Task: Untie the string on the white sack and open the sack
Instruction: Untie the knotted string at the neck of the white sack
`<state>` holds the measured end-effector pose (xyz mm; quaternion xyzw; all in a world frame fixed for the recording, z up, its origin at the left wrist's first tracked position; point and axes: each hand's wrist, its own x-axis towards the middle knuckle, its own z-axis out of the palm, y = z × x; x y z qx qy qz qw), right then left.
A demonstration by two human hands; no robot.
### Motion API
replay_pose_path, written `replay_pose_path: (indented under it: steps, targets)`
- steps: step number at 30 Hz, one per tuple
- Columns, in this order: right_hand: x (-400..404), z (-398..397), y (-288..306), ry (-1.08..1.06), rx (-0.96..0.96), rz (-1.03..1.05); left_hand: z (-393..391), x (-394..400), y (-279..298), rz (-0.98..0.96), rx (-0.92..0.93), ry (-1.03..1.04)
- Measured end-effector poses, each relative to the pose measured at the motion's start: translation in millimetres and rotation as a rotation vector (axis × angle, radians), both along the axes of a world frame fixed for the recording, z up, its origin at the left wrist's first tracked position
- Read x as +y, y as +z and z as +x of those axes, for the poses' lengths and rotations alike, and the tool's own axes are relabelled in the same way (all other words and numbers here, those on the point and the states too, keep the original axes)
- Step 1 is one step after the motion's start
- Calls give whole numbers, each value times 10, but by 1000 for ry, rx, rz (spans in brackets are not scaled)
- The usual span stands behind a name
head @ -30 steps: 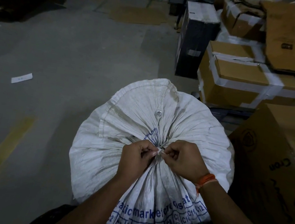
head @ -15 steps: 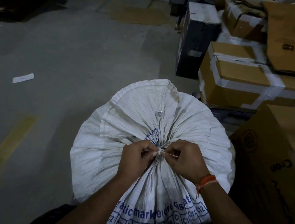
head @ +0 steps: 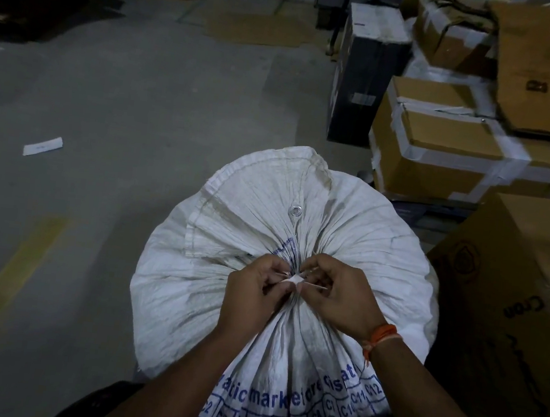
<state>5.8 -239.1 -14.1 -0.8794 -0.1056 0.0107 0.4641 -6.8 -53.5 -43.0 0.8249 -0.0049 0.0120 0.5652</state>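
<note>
A large white woven sack (head: 359, 238) with blue print stands on the floor in front of me, its mouth gathered into a bunch at the middle. A thin white string (head: 294, 281) is knotted around that bunch. My left hand (head: 251, 295) pinches the string's left side at the knot. My right hand (head: 339, 294) pinches the right side, with a short strand running out between its fingers. A metal eyelet (head: 295, 210) shows on the sack's flap beyond the knot. The knot itself is mostly hidden by my fingertips.
Taped cardboard boxes (head: 451, 153) are stacked at the right, with a big brown box (head: 509, 303) close beside the sack and a dark box (head: 367, 75) behind. Grey concrete floor (head: 124, 105) spreads left, with a paper slip (head: 43, 146) and a yellow line (head: 8, 281).
My right hand has drawn a short strand of string out to the right of the knot. Both hands stay at the gathered neck; the sack remains tied.
</note>
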Motion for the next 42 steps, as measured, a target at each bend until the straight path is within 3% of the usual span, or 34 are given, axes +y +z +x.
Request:
replay_pose_path:
  steps: [9,13,25,35,39,42]
  targets:
    - [21,19,-55,-9,89,-4,50,97,6,-70,78,7]
    - [36,34,-61,-50,113,11,67,125,-3,15,79,-32]
    - [12,83,-155,-389,148,16,88,47,-49,49,46,-32]
    - [-303,-340,116,-588,171,22,-246,-9,213,193,-252,40]
    - [-465,-580,344,-629,81,5,-145,-262,389,330,-431,-119]
    - [-645,-761,536,-669,21,20,62,-465,518,444,-407,-307]
